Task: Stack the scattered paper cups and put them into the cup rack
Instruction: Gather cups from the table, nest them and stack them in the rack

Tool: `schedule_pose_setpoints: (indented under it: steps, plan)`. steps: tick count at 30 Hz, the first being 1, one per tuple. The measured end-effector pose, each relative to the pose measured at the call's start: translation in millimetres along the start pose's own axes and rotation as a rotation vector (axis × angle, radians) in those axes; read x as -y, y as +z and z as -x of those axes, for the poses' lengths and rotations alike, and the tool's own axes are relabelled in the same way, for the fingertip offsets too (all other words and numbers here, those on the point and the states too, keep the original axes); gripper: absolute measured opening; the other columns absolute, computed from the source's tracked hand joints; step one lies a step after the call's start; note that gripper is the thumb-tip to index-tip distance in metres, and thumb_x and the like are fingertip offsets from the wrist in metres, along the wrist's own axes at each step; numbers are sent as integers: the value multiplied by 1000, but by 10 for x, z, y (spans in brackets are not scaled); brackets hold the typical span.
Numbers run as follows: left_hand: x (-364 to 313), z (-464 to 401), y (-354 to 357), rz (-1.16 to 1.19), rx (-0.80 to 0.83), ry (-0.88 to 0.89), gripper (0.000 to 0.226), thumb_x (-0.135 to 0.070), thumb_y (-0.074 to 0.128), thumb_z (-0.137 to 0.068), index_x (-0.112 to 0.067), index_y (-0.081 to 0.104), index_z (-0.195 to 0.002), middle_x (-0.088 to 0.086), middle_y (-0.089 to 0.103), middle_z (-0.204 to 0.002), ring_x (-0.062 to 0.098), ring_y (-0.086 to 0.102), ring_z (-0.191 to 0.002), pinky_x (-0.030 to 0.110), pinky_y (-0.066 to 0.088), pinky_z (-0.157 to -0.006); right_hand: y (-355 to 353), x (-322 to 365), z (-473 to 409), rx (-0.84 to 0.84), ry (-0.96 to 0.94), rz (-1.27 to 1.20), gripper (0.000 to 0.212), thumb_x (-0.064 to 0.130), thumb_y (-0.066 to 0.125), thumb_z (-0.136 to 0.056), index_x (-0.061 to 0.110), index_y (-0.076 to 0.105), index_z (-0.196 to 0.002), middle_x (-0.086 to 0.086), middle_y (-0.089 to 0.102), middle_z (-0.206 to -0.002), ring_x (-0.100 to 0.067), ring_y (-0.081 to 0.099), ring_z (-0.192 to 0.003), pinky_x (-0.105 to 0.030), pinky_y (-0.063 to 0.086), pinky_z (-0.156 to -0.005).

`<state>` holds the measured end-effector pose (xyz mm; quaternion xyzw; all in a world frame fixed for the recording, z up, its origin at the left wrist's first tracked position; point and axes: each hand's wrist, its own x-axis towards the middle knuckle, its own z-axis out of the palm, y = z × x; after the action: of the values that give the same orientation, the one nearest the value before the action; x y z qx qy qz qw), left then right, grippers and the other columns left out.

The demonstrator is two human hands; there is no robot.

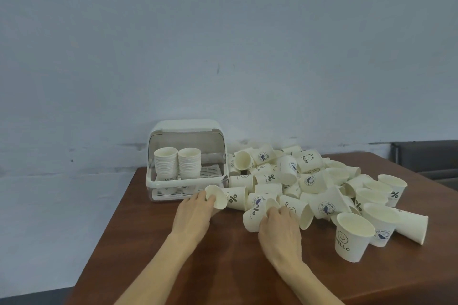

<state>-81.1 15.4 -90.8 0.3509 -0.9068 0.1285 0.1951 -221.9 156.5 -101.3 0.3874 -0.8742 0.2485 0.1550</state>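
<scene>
Paper cups (309,181) lie scattered in a big heap on the right and middle of the brown counter (173,267), most tipped on their sides, a few upright near the right edge, incl. one upright HELLO cup (353,236) at the front of the heap. Prints visible: %, Bear, whale logo, smiley. Cup rack (186,161) sits at the back-left corner of the counter, just beside the heap's left end, lid flipped up, front open. Inside it two stacks of cups (177,163) stand side by side on the upper slatted tray, left part; more cups partly seen on the lower level, blurred. Grey-blue wall (223,44) behind, dark furniture (426,158) at far right edge. Left hand (195,210) reaches forward, just in front of the rack, grip curled round one cup (215,197) tilted with its rim facing the camera-left; that cup touches a %-printed cup lying behind it. Right hand (280,228) is palm down at the near edge of the heap, grip closed on a lying % cup (256,213), fingers over its wall and rim, neighbouring cups touching on the right. Both forearms bare, coming in from the bottom.
</scene>
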Motion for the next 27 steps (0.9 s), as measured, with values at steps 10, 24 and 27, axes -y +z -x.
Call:
schedule_pose_setpoints:
  steps: [10,24,27]
  plan:
    - [189,11,7,-20,0,-40,36,-14,85,-59,-18,66,-90,0,63,-79,20,63,-70,29,45,-50,-8,233,-44,-23,-195,135,17,4,66,-61,15,53,-57,-5,48,-68,-28,48,-67,-49,52,-78]
    - [548,74,41,19,-21,-123,15,-21,64,-85,-20,57,-99,-3,61,-88,21,60,-76,33,48,-47,39,614,-233,-55,-405,76,9,12,71,-55,13,64,-61,-7,52,-71,-26,51,-68,-36,46,-60]
    - [591,86,56,48,-36,-139,14,-22,56,-90,-20,55,-104,-2,60,-98,23,61,-83,34,49,-53,22,673,-289,-51,-416,65,10,13,71,-56,12,64,-64,-8,53,-72,-26,51,-70,-37,48,-62]
